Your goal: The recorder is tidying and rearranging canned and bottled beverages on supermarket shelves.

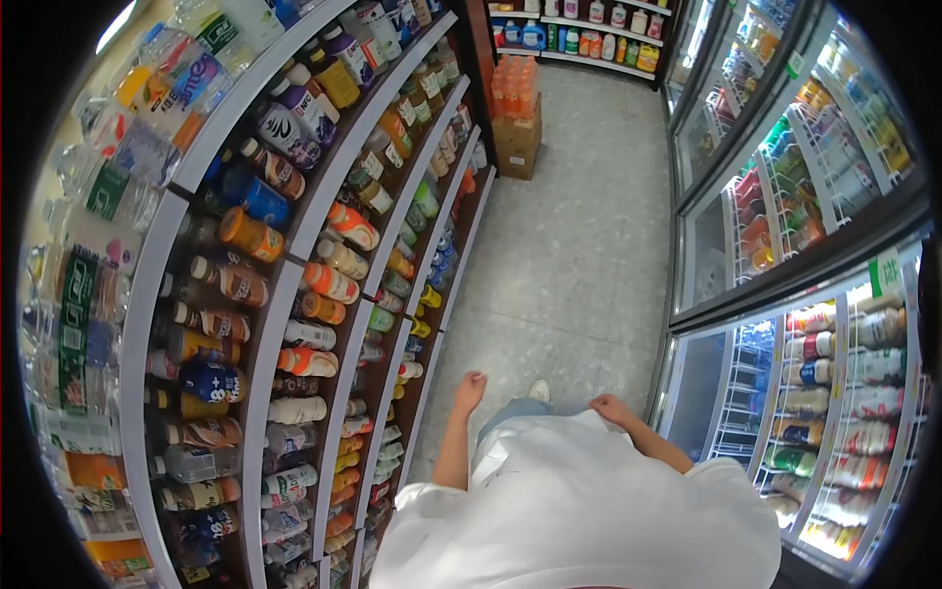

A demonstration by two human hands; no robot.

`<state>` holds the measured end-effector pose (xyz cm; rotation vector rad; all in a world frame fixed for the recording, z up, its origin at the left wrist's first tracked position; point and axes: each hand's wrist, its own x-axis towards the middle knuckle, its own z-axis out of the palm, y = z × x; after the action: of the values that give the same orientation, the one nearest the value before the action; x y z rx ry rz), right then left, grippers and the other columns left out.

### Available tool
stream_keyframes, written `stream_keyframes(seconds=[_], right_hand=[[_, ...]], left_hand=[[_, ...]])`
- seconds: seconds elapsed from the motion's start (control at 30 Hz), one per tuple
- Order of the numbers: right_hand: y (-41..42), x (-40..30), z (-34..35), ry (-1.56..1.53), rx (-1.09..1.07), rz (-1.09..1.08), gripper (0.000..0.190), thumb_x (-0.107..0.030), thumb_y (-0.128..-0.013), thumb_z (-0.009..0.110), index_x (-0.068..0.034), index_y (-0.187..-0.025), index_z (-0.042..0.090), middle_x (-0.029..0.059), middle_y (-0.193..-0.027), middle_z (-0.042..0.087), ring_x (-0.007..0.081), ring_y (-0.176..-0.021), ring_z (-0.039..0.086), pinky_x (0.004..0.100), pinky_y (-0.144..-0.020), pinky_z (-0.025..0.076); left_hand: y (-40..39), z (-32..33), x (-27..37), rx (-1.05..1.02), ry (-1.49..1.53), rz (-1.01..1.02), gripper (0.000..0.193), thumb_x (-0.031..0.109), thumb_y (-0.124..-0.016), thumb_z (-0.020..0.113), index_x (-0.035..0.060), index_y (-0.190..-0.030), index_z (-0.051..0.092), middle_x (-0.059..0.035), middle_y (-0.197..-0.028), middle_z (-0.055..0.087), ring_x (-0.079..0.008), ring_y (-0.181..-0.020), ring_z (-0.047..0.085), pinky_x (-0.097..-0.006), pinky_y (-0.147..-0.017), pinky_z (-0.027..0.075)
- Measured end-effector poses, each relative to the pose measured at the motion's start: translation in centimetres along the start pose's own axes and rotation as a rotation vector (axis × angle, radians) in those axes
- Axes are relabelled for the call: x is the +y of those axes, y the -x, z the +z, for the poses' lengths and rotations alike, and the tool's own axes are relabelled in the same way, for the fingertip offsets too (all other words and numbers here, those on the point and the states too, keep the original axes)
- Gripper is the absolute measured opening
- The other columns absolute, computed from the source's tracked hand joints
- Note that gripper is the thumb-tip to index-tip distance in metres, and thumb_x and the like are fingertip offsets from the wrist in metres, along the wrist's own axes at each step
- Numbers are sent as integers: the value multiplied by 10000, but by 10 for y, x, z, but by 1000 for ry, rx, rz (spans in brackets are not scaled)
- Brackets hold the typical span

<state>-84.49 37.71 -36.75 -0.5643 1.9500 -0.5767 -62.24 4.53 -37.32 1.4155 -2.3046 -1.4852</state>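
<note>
My left hand (469, 390) hangs over the aisle floor, nearest to the lower shelves of bottled drinks (411, 369). Its fingers are curled, and whether anything small is between them is not clear. By the hem of my white shirt (581, 501) is my right hand (609, 409), also with curled fingers, partly turned from view. It is on the side of the glass-door drinks fridge (802, 412). Neither hand touches a bottle. One pale shoe (540, 390) shows between the hands, below a bit of blue trouser leg.
Tall shelves with rows of bottles (294, 353) line the left side. Glass fridge doors with dark frames (780, 287) line the right. Farther up the grey floor (559, 258), a cardboard box (517, 143) carries packed orange bottles (514, 87). Shelves of jugs (603, 40) cross the far end.
</note>
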Motion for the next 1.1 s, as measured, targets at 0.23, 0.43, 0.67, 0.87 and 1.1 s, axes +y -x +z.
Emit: stream_keyframes(seconds=[0.23,0.43,0.67,0.87,1.1], right_hand=[[-101,74,-71,662,-127,-23,360,-351,-750,596,-54,-928,699,187,-964,673,362,-917,630,424,-832,490],[-176,21,-158,850,-365,163,454,-425,-776,554,-29,-948,694,190,-1079,642,375,-1031,588,439,-890,469],[-346,-98,-240,615,79,-238,365,-361,-793,573,-9,-784,670,178,-781,673,317,-731,658,402,-708,515],[-426,-176,-233,417,113,-431,300,-295,-776,630,2,-811,653,132,-685,664,234,-633,657,364,-625,518],[-437,-184,-166,873,-255,-392,275,-277,-768,634,-9,-822,659,120,-686,660,221,-568,636,360,-549,515]], left_hand=[[-16,3,31,-28,0,2,410,338,-848,611,-14,-1058,590,-196,-914,661,-317,-850,643,-385,-762,506],[130,24,-102,314,-424,-643,379,323,-828,530,-29,-843,670,-256,-880,654,-383,-898,631,-456,-753,487],[174,113,-34,555,139,-802,379,339,-828,544,-22,-851,659,-208,-793,664,-313,-771,654,-413,-689,503],[140,158,12,607,405,-852,381,350,-819,596,-16,-910,647,-170,-763,669,-254,-725,660,-356,-679,517],[187,171,48,817,632,-1047,428,368,-800,649,3,-1023,623,-190,-894,683,-274,-817,674,-367,-771,514]])
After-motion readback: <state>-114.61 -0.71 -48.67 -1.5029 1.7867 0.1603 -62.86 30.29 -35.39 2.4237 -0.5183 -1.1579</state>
